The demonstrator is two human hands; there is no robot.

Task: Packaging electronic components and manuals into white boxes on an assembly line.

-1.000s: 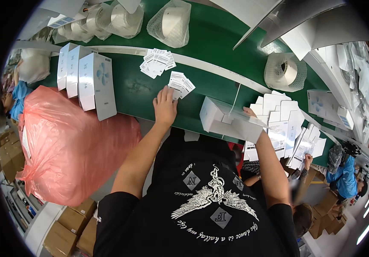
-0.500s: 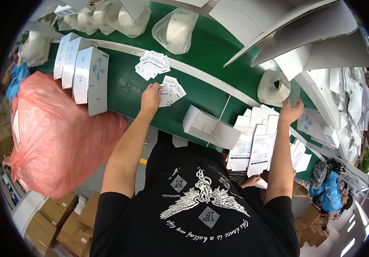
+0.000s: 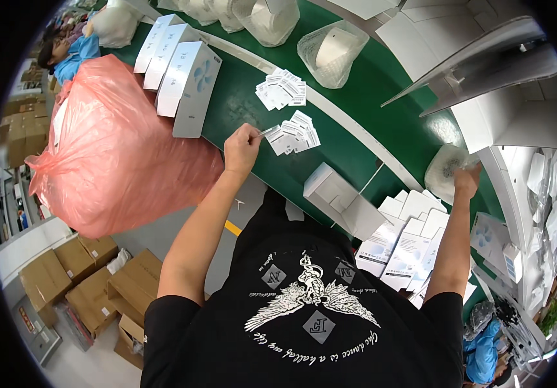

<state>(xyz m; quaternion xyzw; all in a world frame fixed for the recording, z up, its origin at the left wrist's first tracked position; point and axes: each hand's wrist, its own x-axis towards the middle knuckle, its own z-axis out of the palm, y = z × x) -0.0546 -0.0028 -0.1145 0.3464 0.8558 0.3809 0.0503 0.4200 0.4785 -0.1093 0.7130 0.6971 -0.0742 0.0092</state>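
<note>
On the green conveyor belt (image 3: pixel 252 113), the left hand (image 3: pixel 242 147) pinches one small white card (image 3: pixel 269 131) between thumb and fingers at the edge of the nearer card pile (image 3: pixel 294 132). Half a second ago that hand lay flat on the pile; now it is pulled back a bit with the card lifted off. A second card pile (image 3: pixel 281 89) sits farther up the belt, untouched and apart from the hand.

The right hand (image 3: pixel 467 180) is out at the belt's right side, fingers closed on a bagged white roll (image 3: pixel 448 171). Earlier it was raised near the same roll; now it grips the plastic wrap.

Between the arms an open white carton (image 3: pixel 336 197) lies on the belt edge, just where it was. Flat folded white boxes (image 3: pixel 407 236) are stacked by the right forearm. Upright white boxes with a blue fan print (image 3: pixel 188 81) stand in a row on the belt left of the cards. More bagged rolls (image 3: pixel 333 52) sit farther along the belt. A big pink plastic bag (image 3: pixel 110 149) bulges beside the left arm, below the belt. Brown cardboard boxes (image 3: pixel 91 284) sit on the floor at lower left. A person in blue (image 3: pixel 74 52) is at the upper left, another in blue (image 3: pixel 482 346) at lower right.
</note>
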